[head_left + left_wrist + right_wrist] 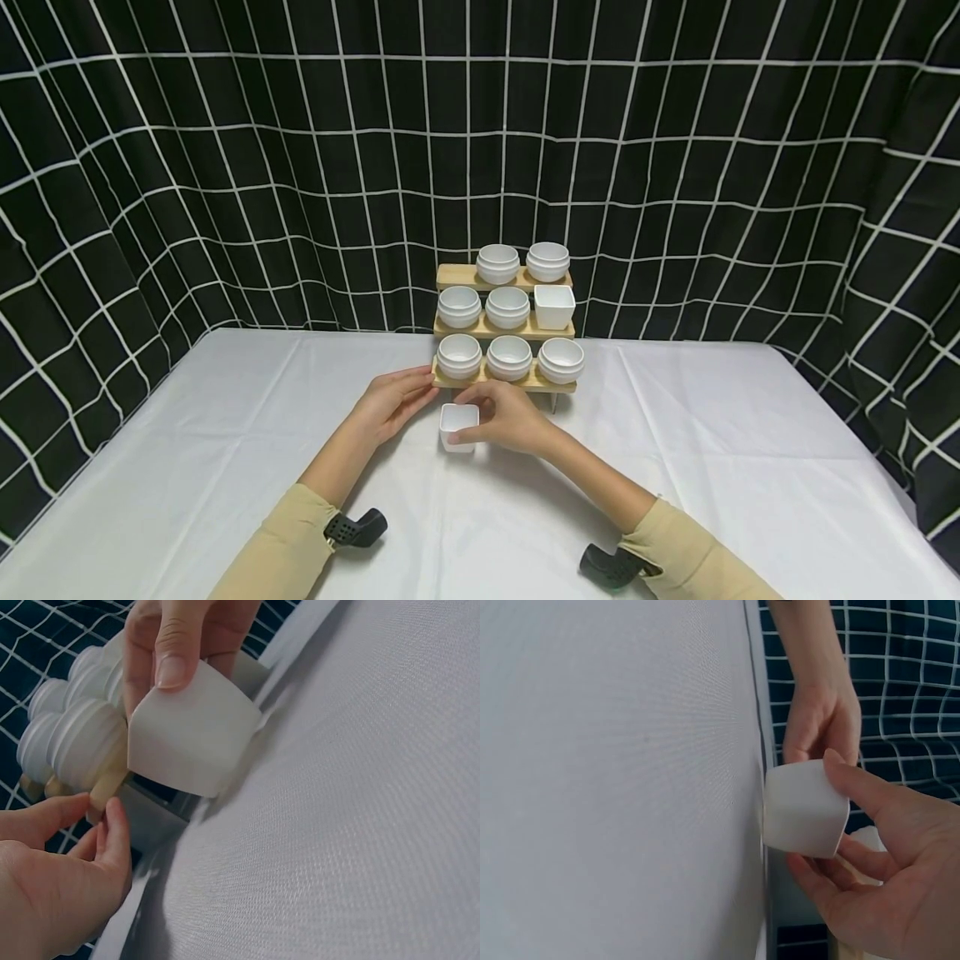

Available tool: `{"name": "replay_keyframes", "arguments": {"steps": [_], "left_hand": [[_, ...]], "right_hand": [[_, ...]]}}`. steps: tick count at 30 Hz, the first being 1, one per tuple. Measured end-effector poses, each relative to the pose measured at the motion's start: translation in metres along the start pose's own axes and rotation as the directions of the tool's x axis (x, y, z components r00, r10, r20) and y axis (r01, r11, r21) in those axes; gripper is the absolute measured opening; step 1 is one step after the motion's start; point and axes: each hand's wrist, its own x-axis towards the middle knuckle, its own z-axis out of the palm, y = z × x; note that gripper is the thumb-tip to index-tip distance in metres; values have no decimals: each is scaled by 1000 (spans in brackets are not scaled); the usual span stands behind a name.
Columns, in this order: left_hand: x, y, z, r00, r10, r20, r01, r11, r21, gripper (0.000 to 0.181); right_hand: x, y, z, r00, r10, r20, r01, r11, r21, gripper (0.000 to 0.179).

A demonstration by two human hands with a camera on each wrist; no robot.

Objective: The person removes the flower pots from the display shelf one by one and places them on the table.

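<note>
My right hand (510, 419) pinches a small white square cup (452, 419) between thumb and fingers, in front of the stand's lowest tier. The right wrist view shows the thumb on the near side of that cup (802, 814). My left hand (386, 407) is at the left end of a three-tier wooden stand (455, 276). In the left wrist view, thumb and fingers of this hand (64, 881) pinch the end of a wooden board (109, 786). White round bowls stand on the tiers: three on the bottom (459, 358), two in the middle (459, 308), two on top (498, 265).
A second white square cup (554, 308) stands at the right of the middle tier. Under the stand lies a white tablecloth (187, 467). A black curtain with white grid lines (360, 167) hangs behind and at both sides.
</note>
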Motion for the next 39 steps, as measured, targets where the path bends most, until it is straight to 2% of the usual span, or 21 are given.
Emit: {"name": "replay_keyframes", "arguments": {"steps": [4,11,19,28,39], "left_hand": [[0,0,0,1000,1,5,-1,1000,-2,46],[0,0,0,1000,-2,8,2,1000,4,46],[1,-1,1,1000,-8,-11,8,1000,2,44],[2,0,-1,1000,-9,-13,9,1000,5,45],[2,-1,0,1000,-6,-15,6,1000,8,44]], "right_hand": [[0,1,1,1000,17,3,-17,1000,8,50],[-1,0,2,1000,3,4,-3,1000,-7,51],[-1,0,3,1000,15,1,-15,999,-29,53],[-1,-3,-1,1000,-6,5,6,1000,-31,53],[-3,-9,-8,999,25,23,-26,999,35,49]]}}
